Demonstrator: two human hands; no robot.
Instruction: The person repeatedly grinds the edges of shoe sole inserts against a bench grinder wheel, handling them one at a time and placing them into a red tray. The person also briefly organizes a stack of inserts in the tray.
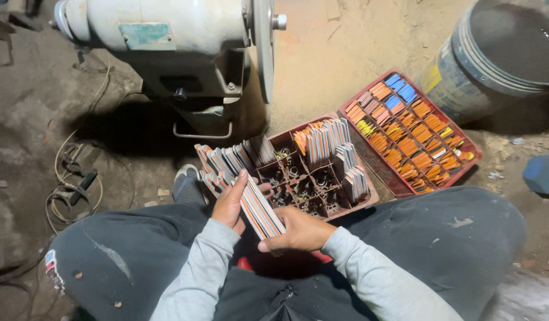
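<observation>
Both hands grip a stack of flat striped pieces (261,209): left hand (230,205) and right hand (298,230) curled shut around it. A red divided tray (369,193) lies just beyond.

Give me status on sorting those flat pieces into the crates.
Done: far crate packed with orange and blue pieces. In hand: left hand and right hand grip a stack. Left: near crate partly filled; several compartments hold only metal rings.

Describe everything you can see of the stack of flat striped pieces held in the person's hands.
The stack of flat pieces is a long row of thin slabs pressed face to face, edges showing orange, grey and white stripes. It slants from upper left to lower right above the lap. The left hand braces its upper end, the right hand its lower end.
</observation>
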